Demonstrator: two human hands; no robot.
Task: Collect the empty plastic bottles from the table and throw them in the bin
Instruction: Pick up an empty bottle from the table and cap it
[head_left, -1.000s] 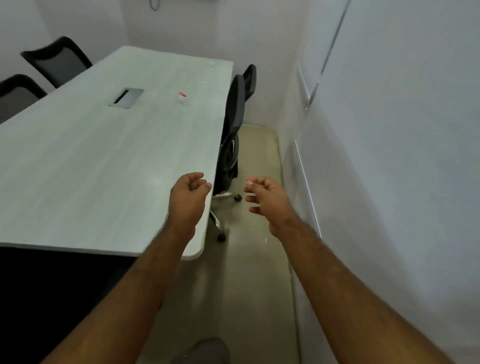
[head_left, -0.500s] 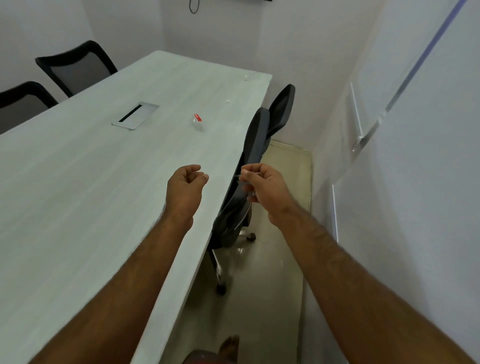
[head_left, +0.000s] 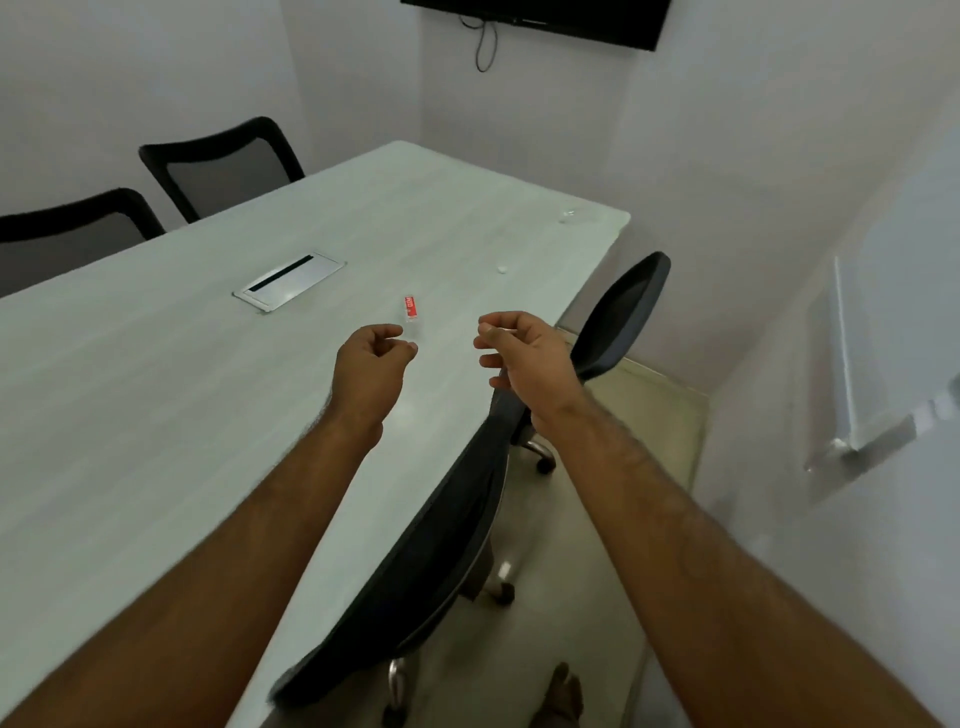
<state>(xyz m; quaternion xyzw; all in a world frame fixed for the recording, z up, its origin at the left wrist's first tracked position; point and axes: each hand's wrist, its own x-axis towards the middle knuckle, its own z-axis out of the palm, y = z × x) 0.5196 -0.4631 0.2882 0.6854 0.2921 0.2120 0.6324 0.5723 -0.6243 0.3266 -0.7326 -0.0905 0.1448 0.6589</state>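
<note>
A single wide-angle view looks from the person's head, forward and down along both outstretched forearms. It faces the far end of the long pale bench (head_left: 218, 395), which fills the left of the view. Right of the bench run the dark chairs (head_left: 441, 561) and the floor, close below, with a wall-mounted screen (head_left: 535, 21) beyond the bench.

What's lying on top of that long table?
On the table: a clear bottle with a red label, a metal cable hatch and small clear bits. The arms cover some surface.
</note>
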